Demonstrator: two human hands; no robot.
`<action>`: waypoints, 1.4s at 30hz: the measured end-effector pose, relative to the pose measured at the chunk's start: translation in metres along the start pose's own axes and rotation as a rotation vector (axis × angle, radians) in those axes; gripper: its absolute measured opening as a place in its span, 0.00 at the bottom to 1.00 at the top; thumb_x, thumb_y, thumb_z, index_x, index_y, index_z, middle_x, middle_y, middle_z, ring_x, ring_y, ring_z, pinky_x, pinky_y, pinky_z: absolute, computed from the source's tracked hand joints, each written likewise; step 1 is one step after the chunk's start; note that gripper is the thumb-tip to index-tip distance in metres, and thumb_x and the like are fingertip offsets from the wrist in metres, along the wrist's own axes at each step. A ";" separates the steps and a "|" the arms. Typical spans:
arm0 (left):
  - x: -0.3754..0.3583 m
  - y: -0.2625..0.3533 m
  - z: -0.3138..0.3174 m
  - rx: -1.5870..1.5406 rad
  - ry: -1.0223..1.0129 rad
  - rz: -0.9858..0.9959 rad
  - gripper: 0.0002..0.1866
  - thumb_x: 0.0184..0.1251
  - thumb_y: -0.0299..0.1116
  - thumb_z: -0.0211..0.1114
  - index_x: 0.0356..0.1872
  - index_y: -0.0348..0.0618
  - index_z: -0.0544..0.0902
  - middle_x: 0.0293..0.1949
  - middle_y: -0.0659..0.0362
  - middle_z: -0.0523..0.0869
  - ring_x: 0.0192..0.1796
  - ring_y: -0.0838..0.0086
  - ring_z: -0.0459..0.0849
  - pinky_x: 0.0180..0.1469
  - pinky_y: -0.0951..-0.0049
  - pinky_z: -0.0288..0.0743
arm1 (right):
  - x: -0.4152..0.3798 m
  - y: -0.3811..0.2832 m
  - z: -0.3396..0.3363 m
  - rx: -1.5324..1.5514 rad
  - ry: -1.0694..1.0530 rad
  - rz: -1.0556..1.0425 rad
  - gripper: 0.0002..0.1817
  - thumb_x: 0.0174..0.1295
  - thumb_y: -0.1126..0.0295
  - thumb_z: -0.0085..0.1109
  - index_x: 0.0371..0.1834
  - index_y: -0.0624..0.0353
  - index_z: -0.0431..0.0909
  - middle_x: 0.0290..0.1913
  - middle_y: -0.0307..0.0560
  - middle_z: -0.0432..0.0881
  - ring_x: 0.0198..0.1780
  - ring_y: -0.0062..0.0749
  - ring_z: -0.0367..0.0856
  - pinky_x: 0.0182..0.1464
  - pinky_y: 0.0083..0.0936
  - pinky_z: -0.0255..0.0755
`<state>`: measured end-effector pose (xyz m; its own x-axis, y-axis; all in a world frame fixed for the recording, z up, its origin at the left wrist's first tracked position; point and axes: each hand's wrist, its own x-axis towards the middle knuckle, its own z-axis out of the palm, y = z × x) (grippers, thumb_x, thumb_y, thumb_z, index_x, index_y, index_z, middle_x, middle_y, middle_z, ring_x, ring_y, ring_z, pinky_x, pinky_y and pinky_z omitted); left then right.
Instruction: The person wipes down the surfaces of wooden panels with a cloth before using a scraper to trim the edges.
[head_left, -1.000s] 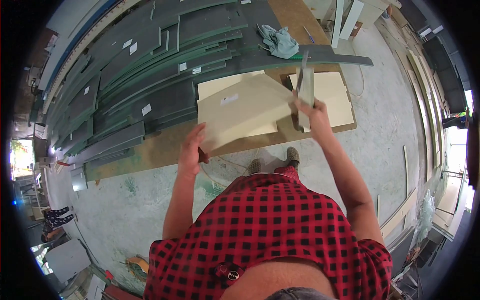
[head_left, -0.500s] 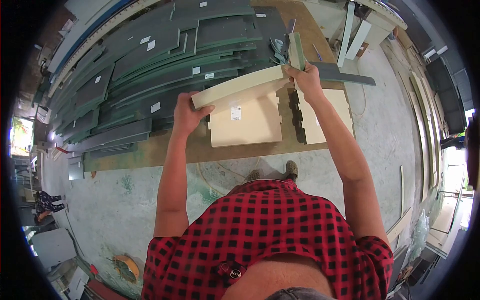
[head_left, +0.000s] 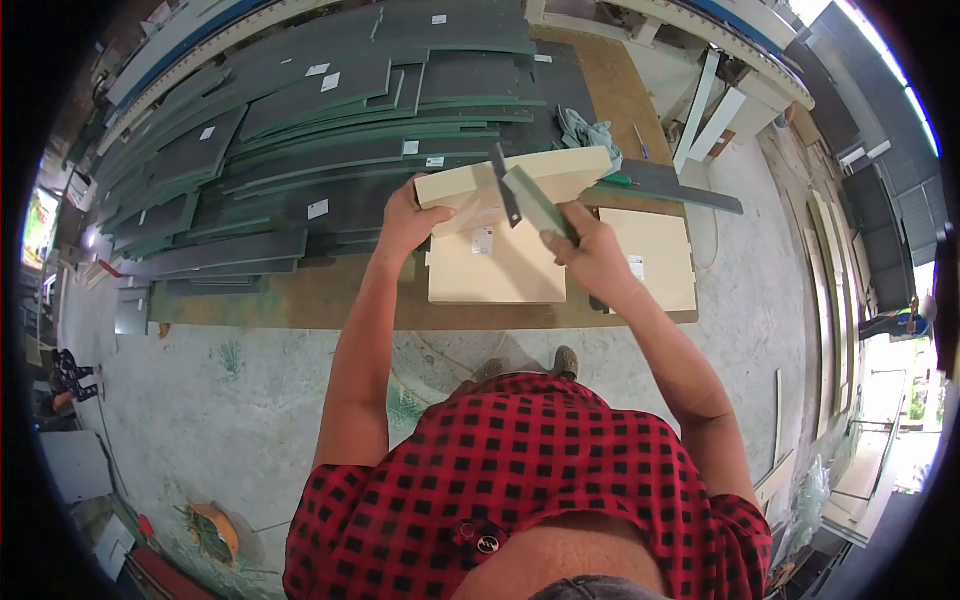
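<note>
My left hand (head_left: 408, 218) is closed on the left end of a cream panel (head_left: 460, 185), which is held up with its long edge facing me. In my right hand (head_left: 590, 248) is a green-edged strip (head_left: 538, 202), its far end close to the panel's edge. A dark flat blade-like piece (head_left: 506, 185) crosses the panel beside the strip's tip; whether it is joined to the strip I cannot tell. Below the raised panel lies a cream board (head_left: 497, 275) with a white label. Another cream board (head_left: 655, 262) is to the right, partly behind my right hand.
Dark green-edged panels (head_left: 330, 130) are stacked across the left and back of the brown table (head_left: 380, 308). A grey-green cloth (head_left: 588, 132), a pen (head_left: 641, 142) and a dark strip (head_left: 690, 195) are at the right. A person (head_left: 70, 378) is at the far left.
The raised cream panel has shifted slightly right. My right hand has let go of its right end, moved down and now holds the green-edged strip nearer the panel's middle.
</note>
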<state>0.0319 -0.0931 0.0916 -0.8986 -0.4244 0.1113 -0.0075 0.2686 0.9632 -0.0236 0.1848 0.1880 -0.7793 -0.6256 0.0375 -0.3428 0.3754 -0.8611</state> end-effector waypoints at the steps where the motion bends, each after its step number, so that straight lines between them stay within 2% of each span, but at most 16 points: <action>1: 0.001 -0.002 -0.001 0.029 0.005 0.019 0.23 0.41 0.31 0.73 0.42 0.39 0.80 0.37 0.57 0.87 0.40 0.73 0.84 0.46 0.74 0.75 | -0.001 -0.002 0.008 0.010 -0.016 -0.007 0.15 0.59 0.71 0.59 0.47 0.66 0.72 0.33 0.62 0.79 0.37 0.50 0.81 0.38 0.34 0.71; 4: -0.001 -0.003 0.000 -0.021 -0.009 -0.011 0.22 0.42 0.33 0.73 0.42 0.40 0.80 0.37 0.57 0.86 0.39 0.73 0.84 0.46 0.73 0.75 | -0.003 -0.018 0.025 0.037 -0.068 -0.029 0.14 0.60 0.72 0.57 0.47 0.66 0.72 0.33 0.64 0.79 0.36 0.52 0.80 0.39 0.35 0.71; 5: -0.001 -0.003 0.000 -0.023 -0.012 -0.012 0.22 0.42 0.33 0.73 0.42 0.40 0.80 0.37 0.57 0.86 0.39 0.73 0.84 0.46 0.73 0.75 | -0.005 -0.026 0.027 -0.063 -0.070 -0.117 0.14 0.59 0.72 0.57 0.46 0.66 0.71 0.35 0.65 0.78 0.37 0.57 0.79 0.40 0.40 0.71; 9: -0.004 0.005 0.000 0.170 0.034 0.046 0.19 0.46 0.32 0.70 0.42 0.41 0.80 0.37 0.58 0.86 0.38 0.72 0.84 0.45 0.72 0.74 | -0.001 -0.028 0.049 -0.214 -0.089 -0.239 0.13 0.59 0.71 0.55 0.43 0.65 0.68 0.37 0.65 0.77 0.38 0.62 0.77 0.39 0.48 0.70; 12: -0.008 0.003 -0.003 0.184 0.024 0.129 0.18 0.51 0.33 0.67 0.45 0.41 0.79 0.38 0.55 0.86 0.40 0.65 0.85 0.46 0.69 0.74 | -0.001 -0.028 0.063 -0.274 -0.081 -0.198 0.12 0.59 0.72 0.56 0.44 0.65 0.70 0.39 0.65 0.77 0.39 0.60 0.78 0.40 0.45 0.70; 14: -0.005 -0.006 -0.003 0.008 -0.001 -0.019 0.19 0.53 0.34 0.66 0.47 0.42 0.79 0.38 0.55 0.86 0.41 0.63 0.85 0.47 0.68 0.74 | -0.001 -0.027 0.069 -0.290 -0.084 -0.172 0.13 0.59 0.71 0.56 0.44 0.65 0.69 0.39 0.65 0.77 0.40 0.61 0.77 0.40 0.46 0.69; 15: -0.004 -0.007 -0.002 0.010 -0.003 -0.018 0.19 0.53 0.34 0.66 0.47 0.42 0.79 0.38 0.55 0.86 0.41 0.63 0.85 0.47 0.68 0.74 | -0.001 -0.026 0.071 -0.306 -0.089 -0.145 0.13 0.60 0.71 0.55 0.44 0.65 0.68 0.39 0.65 0.77 0.40 0.62 0.77 0.40 0.47 0.69; 17: -0.003 -0.011 -0.002 0.317 0.088 0.094 0.19 0.52 0.34 0.67 0.47 0.42 0.79 0.38 0.57 0.87 0.41 0.67 0.85 0.47 0.69 0.74 | -0.002 -0.023 0.074 -0.315 -0.084 -0.131 0.13 0.60 0.70 0.55 0.44 0.65 0.68 0.39 0.65 0.77 0.39 0.62 0.77 0.40 0.47 0.69; 21: -0.002 -0.005 -0.001 0.322 0.057 0.057 0.20 0.49 0.34 0.69 0.45 0.42 0.80 0.36 0.61 0.87 0.40 0.74 0.84 0.46 0.71 0.74 | -0.004 -0.015 0.076 -0.340 -0.039 -0.121 0.12 0.59 0.70 0.55 0.43 0.64 0.68 0.39 0.64 0.77 0.39 0.62 0.77 0.40 0.48 0.70; 23: 0.000 -0.012 -0.001 0.134 -0.001 -0.030 0.22 0.44 0.33 0.72 0.44 0.42 0.81 0.36 0.59 0.87 0.41 0.73 0.84 0.46 0.71 0.74 | -0.005 -0.007 0.069 -0.352 0.005 -0.108 0.12 0.59 0.70 0.55 0.43 0.63 0.69 0.39 0.64 0.77 0.38 0.62 0.78 0.40 0.48 0.70; 26: -0.002 -0.005 -0.002 0.071 -0.011 -0.020 0.24 0.39 0.32 0.74 0.43 0.41 0.81 0.36 0.58 0.87 0.41 0.72 0.84 0.47 0.71 0.74 | -0.008 0.006 0.041 -0.378 0.072 -0.004 0.11 0.58 0.70 0.55 0.41 0.61 0.68 0.38 0.62 0.78 0.38 0.62 0.78 0.41 0.50 0.71; 32: 0.003 -0.008 -0.001 0.082 0.016 -0.002 0.22 0.39 0.31 0.74 0.40 0.41 0.80 0.36 0.57 0.87 0.41 0.71 0.85 0.47 0.71 0.75 | -0.006 0.032 0.013 -0.414 0.222 0.106 0.11 0.59 0.69 0.54 0.41 0.61 0.69 0.36 0.61 0.79 0.38 0.61 0.78 0.40 0.50 0.70; 35: 0.000 0.001 -0.002 0.109 0.006 -0.017 0.21 0.40 0.31 0.74 0.40 0.41 0.80 0.38 0.56 0.87 0.41 0.70 0.85 0.47 0.71 0.75 | -0.006 0.027 0.037 -0.480 0.150 -0.099 0.11 0.59 0.67 0.54 0.41 0.59 0.69 0.36 0.60 0.79 0.37 0.60 0.79 0.40 0.48 0.72; 36: 0.000 0.001 -0.002 0.108 0.002 -0.014 0.21 0.40 0.31 0.74 0.40 0.41 0.80 0.38 0.56 0.87 0.41 0.70 0.85 0.47 0.71 0.75 | -0.010 0.005 0.041 -0.454 0.078 -0.033 0.14 0.59 0.70 0.55 0.47 0.59 0.71 0.39 0.61 0.79 0.40 0.60 0.78 0.42 0.47 0.71; 38: 0.000 0.002 -0.003 0.068 -0.021 -0.009 0.21 0.40 0.32 0.73 0.40 0.42 0.81 0.38 0.56 0.87 0.42 0.69 0.85 0.47 0.71 0.75 | -0.010 -0.001 0.053 -0.401 0.049 -0.080 0.14 0.59 0.69 0.55 0.48 0.59 0.71 0.39 0.61 0.79 0.40 0.61 0.78 0.42 0.47 0.71; 42: -0.001 0.001 -0.001 0.005 -0.007 -0.018 0.20 0.41 0.31 0.73 0.39 0.41 0.81 0.37 0.56 0.87 0.41 0.69 0.85 0.47 0.71 0.75 | -0.006 0.019 0.034 -0.449 0.133 -0.068 0.12 0.58 0.68 0.55 0.43 0.59 0.70 0.37 0.61 0.78 0.38 0.60 0.78 0.40 0.48 0.71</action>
<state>0.0334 -0.0937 0.0928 -0.9015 -0.4228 0.0923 -0.0256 0.2650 0.9639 -0.0078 0.1720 0.1546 -0.7975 -0.5769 0.1765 -0.5657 0.6134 -0.5511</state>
